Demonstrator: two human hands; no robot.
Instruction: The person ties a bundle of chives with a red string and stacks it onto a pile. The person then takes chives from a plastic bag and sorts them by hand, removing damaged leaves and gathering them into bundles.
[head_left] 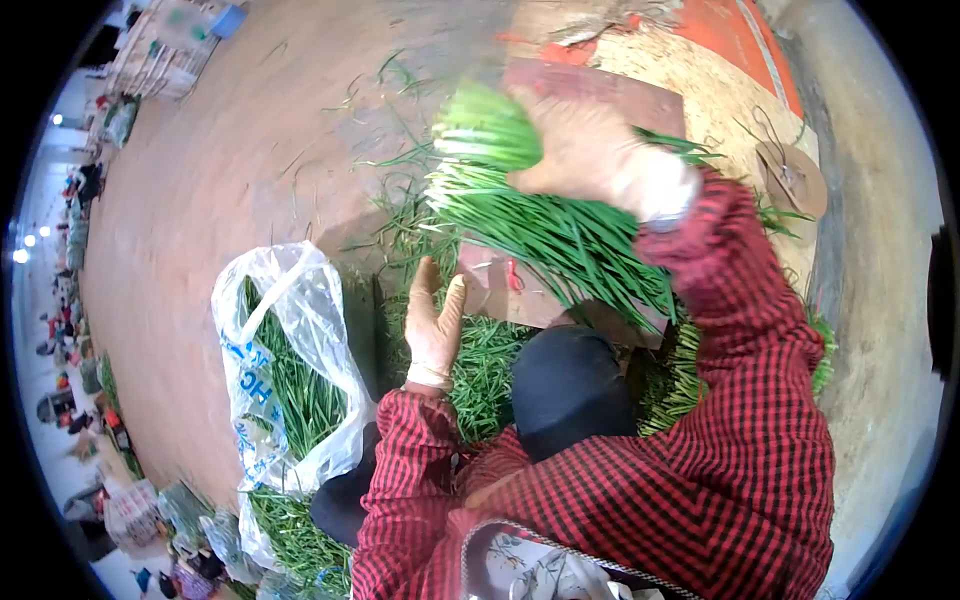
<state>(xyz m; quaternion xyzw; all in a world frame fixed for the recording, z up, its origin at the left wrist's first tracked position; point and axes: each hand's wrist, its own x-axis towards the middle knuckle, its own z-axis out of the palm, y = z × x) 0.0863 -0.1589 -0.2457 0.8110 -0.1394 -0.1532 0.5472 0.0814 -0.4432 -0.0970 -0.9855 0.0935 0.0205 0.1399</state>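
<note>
My right hand (585, 150), blurred by motion, is closed on a bunch of green stalks (485, 130) whose pale ends point left. Beneath it, a larger pile of long green stalks (570, 235) lies across a reddish board (655, 105), white ends to the left. My left hand (435, 320) is raised left of the board's lower edge, thumb and fingers apart, holding nothing. A small red item (515, 276) rests on the board between the pile and my left hand.
A clear plastic bag (325, 300) of green stalks stands at the left. Loose greens (485, 375) lie below the board, near my dark-clad knee (570, 390). A round brown object (792, 180) is at the right. Crates and people appear far left.
</note>
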